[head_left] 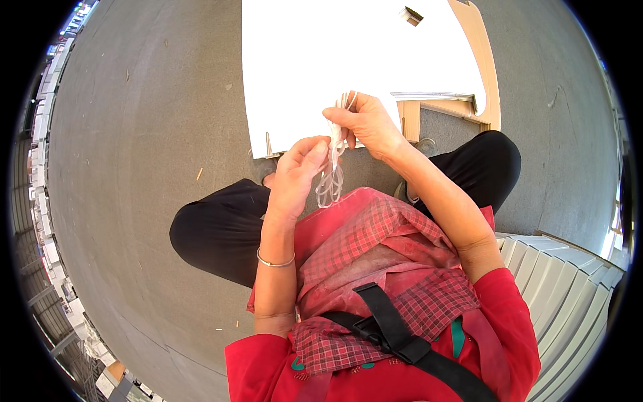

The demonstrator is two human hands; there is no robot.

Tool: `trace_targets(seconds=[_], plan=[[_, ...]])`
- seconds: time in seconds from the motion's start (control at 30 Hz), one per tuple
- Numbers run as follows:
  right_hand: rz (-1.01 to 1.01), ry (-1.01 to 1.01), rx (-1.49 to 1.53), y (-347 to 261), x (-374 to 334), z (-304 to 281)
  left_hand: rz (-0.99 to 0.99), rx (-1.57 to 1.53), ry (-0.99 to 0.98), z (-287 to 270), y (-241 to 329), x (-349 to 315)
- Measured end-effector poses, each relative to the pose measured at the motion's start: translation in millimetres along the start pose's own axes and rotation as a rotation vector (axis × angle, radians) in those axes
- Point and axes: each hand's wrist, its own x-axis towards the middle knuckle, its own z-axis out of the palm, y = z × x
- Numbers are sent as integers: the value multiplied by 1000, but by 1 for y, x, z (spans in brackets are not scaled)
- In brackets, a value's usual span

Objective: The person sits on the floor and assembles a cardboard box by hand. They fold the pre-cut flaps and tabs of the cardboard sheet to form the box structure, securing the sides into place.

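A looped bundle of thin, whitish cord (329,185) hangs in front of my lap, its loops dangling below my fingers. My right hand (370,124) pinches the upper part of the bundle between thumb and fingers, with thin ends sticking up above the grip. Lower down and to the left, my left hand (299,169) has its fingers closed at the side of the bundle. Whether the cord is tied in the middle is too small to tell.
A large white panel (315,60) lies ahead of me, with a square cutout and brown cardboard (492,80) along its right side. Pale stacked boards (556,281) stand at my right. Small scraps (199,173) lie on the grey floor (134,201).
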Motion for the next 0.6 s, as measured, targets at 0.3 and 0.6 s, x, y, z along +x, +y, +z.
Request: trace_targets(seconds=[0.3, 0.6], plan=[[17, 15, 59, -3, 0, -2, -14, 219, 2, -13, 17, -5], [-1, 17, 53, 2, 1, -1, 94, 63, 161, 6, 10, -3]])
